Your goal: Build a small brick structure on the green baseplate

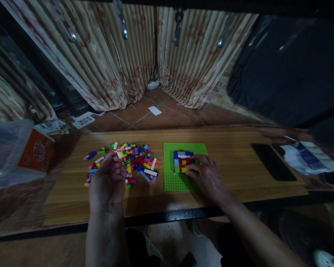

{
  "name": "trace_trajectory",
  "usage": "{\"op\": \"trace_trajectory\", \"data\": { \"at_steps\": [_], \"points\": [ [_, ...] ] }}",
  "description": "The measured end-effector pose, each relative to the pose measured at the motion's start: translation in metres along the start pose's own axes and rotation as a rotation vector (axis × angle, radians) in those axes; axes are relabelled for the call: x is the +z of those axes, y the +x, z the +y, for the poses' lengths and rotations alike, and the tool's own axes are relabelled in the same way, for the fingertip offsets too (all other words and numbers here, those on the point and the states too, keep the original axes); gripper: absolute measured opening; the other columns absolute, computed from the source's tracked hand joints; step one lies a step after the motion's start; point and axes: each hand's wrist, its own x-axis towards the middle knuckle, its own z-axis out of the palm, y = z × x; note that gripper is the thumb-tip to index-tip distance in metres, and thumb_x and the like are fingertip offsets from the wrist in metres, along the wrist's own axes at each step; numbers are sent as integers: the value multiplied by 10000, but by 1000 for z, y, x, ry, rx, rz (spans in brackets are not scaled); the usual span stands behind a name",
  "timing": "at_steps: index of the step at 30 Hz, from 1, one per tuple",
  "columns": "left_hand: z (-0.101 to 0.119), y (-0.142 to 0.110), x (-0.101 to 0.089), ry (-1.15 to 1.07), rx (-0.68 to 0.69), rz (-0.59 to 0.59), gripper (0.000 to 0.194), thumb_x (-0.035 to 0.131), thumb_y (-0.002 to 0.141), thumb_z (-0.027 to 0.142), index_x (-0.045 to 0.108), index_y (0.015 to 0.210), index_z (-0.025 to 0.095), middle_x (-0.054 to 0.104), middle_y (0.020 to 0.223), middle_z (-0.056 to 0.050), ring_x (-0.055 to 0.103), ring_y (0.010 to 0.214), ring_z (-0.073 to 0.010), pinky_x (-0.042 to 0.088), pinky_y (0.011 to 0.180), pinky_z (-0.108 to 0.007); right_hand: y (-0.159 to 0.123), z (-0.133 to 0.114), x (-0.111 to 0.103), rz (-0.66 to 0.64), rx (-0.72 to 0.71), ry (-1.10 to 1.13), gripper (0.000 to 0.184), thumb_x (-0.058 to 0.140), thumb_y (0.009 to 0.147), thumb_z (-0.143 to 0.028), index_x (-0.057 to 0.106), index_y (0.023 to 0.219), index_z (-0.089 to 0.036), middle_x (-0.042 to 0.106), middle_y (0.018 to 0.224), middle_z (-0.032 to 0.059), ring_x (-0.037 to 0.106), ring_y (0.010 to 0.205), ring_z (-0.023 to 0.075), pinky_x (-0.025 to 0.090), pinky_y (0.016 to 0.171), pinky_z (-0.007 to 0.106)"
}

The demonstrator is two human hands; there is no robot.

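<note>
My right hand (208,178) reaches over the green baseplate (171,181). Its thumb and index finger grip the right side of a small toy-brick build (180,161) of blue, white, red and yellow bricks. The fingers hide part of that side. Palm up, my left hand (111,176) hovers at the near left of a pile of loose toy bricks (136,157) in many colours. Its fingers are loosely bent, and no brick shows in the palm.
The wooden board (147,200) carries everything, with a black phone-like slab (273,162) at its right. Beyond that lies a white and blue packet (311,157). At far left stand a clear plastic bin (8,155) and an orange box (37,152). Curtains (111,55) hang behind.
</note>
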Motion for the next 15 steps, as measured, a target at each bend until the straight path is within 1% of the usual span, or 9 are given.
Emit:
{"op": "trace_trajectory", "data": {
  "at_steps": [5,7,11,15],
  "points": [
    [0,-1,-1,10,9,-30,178,469,885,63,619,803,113,569,600,20,515,444,-48,449,441,-136,-3,3,4,27,-31,-15,124,632,867,-316,749,899,-289,620,1175,77,529,1115,296,441,923,523],
    [1,-1,-2,-7,3,-24,180,473,882,59,618,795,122,567,604,21,514,451,-44,453,449,-130,-4,6,6,33,-55,-7,144,613,879,-329,748,911,-292,618,1175,79,529,1117,296,447,920,526],
    [4,0,-4,-37,0,-7,175,488,885,64,623,795,130,570,626,17,516,467,-39,462,466,-128,-4,11,6,16,-83,0,172,589,890,-352,743,919,-280,607,1190,82,528,1115,299,465,921,528],
    [4,0,-6,-50,22,-31,172,501,887,72,619,779,134,565,640,15,514,480,-42,465,470,-136,-6,15,7,10,-104,-2,196,574,893,-373,737,925,-270,598,1188,87,540,1095,299,479,933,529]
  ]
}}
